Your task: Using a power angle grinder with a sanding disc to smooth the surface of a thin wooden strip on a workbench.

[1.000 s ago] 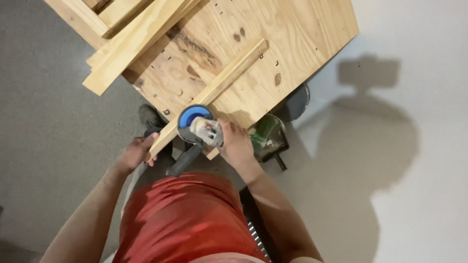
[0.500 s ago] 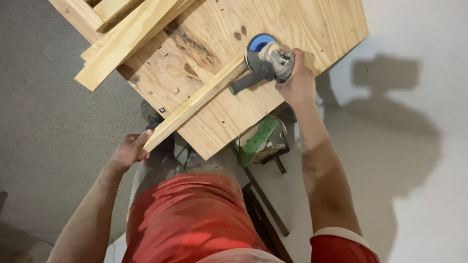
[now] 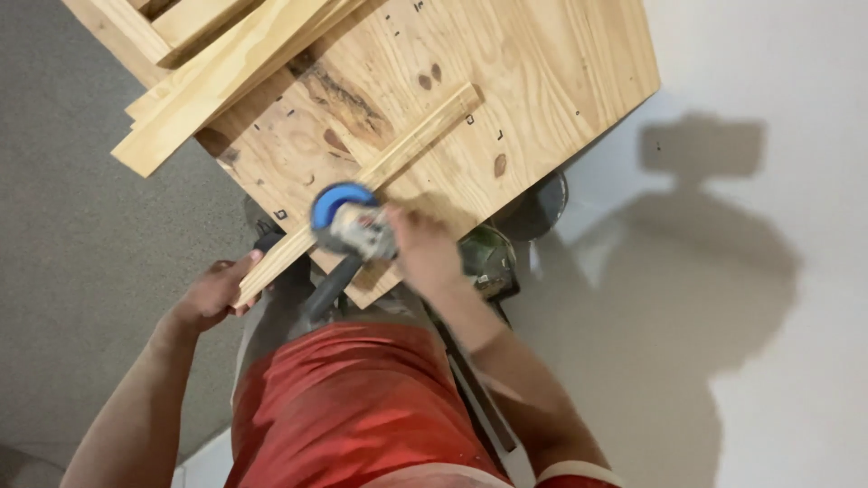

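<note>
Grinder (image 3: 348, 226) back at strip's (image 3: 362, 185) near end, frame centre, vs far end 0.5s ago. R hand (image 3: 420, 248) wrapped round it; L hand (image 3: 212, 294) fingers clamp strip end.

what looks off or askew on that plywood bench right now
The wooden strip lies diagonally across the plywood top, and its near end juts past the edge, where the left hand holds it. The right hand presses the blue-disc grinder onto it. Loose boards are stacked crookedly and overhang the far corner.
</note>
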